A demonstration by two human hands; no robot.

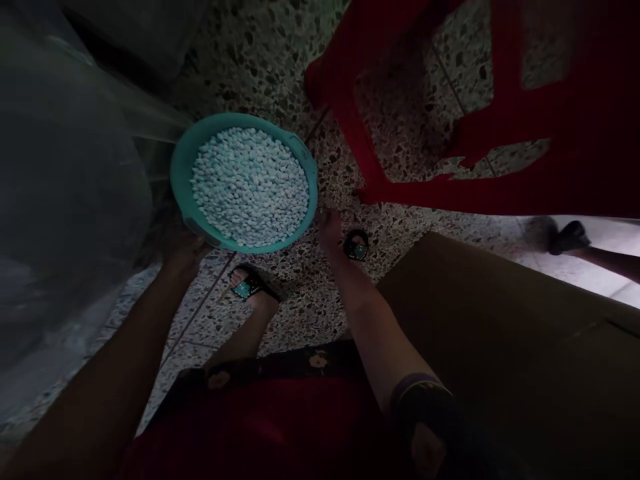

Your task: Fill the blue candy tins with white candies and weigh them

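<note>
A round teal plastic basin (181, 175) is filled with small pale, rounded pellets (250, 183). My left hand (186, 259) is closed on the basin's near-left handle, fingers at the rim. Close beside the right side of the rim is my right hand (330, 228). Its fingers are dark and partly hidden; whether they touch the basin I cannot tell. Below the basin, my feet in sandals (249, 283) stand on the speckled floor (295, 320).
Large translucent plastic sacks (65, 173) bulge along the left. Red plastic stools or chairs (425, 193) stand at upper right. A brown cardboard-like panel (490, 320) fills the lower right. Another person's foot in a dark shoe (573, 238) shows at the far right. The light is dim.
</note>
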